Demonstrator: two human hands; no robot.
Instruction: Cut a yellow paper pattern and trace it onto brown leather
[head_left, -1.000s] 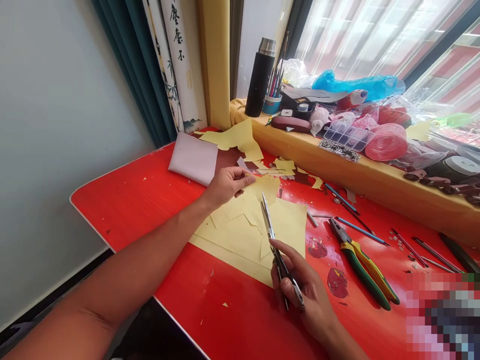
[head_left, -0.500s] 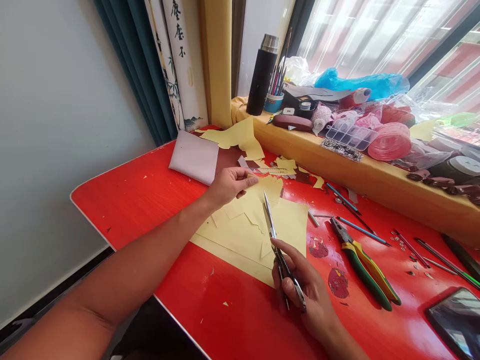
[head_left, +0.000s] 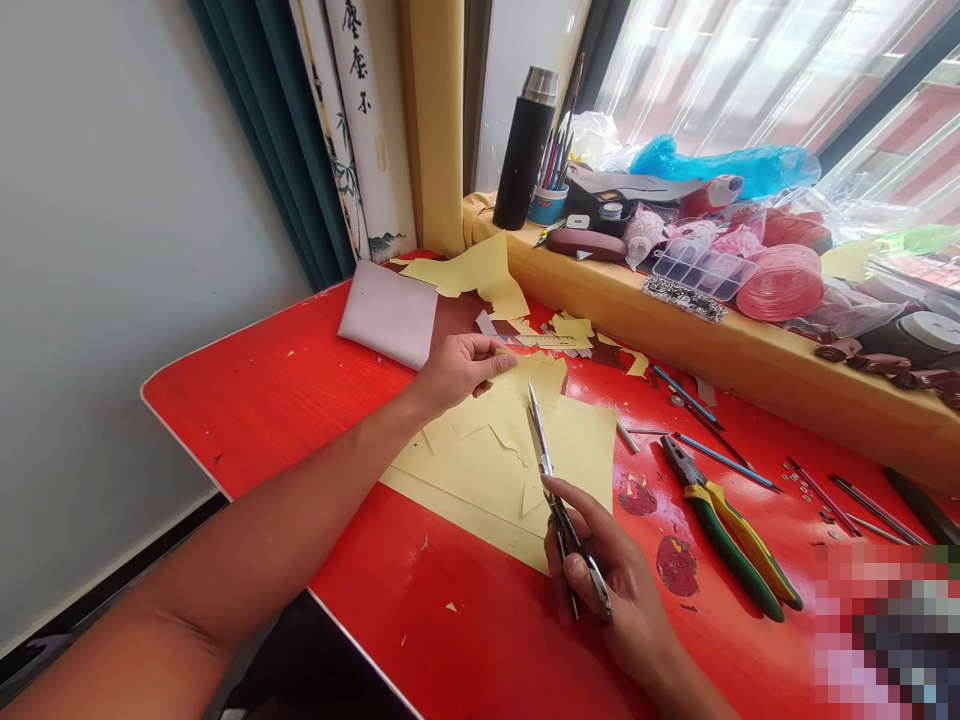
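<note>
yellow paper [head_left: 487, 470] between left hand [head_left: 457, 370], right hand [head_left: 622, 600]

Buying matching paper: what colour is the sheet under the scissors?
The sheet is pale yellow, shown best in the head view.

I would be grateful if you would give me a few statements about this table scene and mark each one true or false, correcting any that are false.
The right hand holds a pair of scissors. True.

The scissor blades lie over a sheet of yellow paper. True.

The left hand grips the combination pliers. False: the pliers lie on the red table, right of the right hand, and neither hand touches them.

The black vacuum flask stands on the red table. False: it stands on the yellow-covered ledge beyond the table.
</note>
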